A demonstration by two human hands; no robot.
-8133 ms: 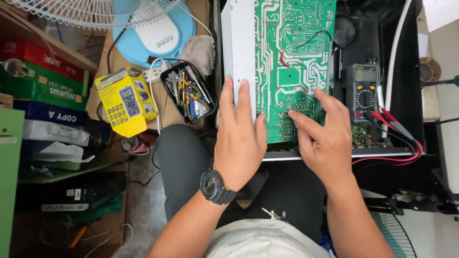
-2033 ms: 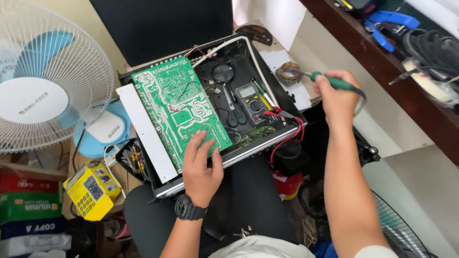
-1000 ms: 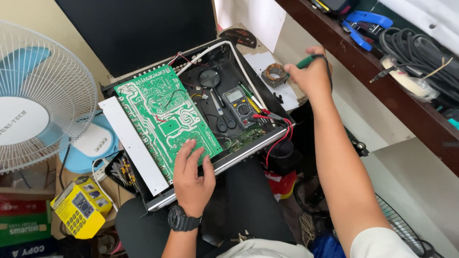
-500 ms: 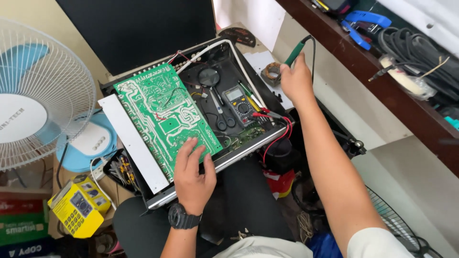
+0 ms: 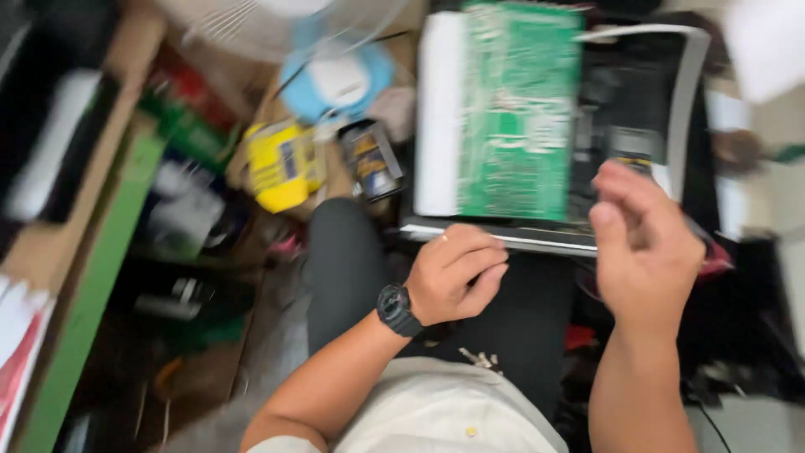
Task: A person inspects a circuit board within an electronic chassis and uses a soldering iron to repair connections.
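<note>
Head view, badly blurred: the green circuit board (image 5: 520, 113) lies in a black tray (image 5: 662, 101) on the lap, long axis running away from the person. The left hand (image 5: 457, 273) curls at the tray's near edge; the right hand (image 5: 646, 243) hovers loosely cupped, whether holding anything I cannot tell.

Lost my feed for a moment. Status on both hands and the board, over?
Left hand curled at the tray's near edge, grip empty. Right hand raised beside the green circuit board; picture too blurred to show anything held. Nothing covers the board.

Motion blur smears my green circuit board (image 5: 520, 117), cut off by the top edge. Whether my right hand (image 5: 646, 243) holds anything is unclear.
</note>
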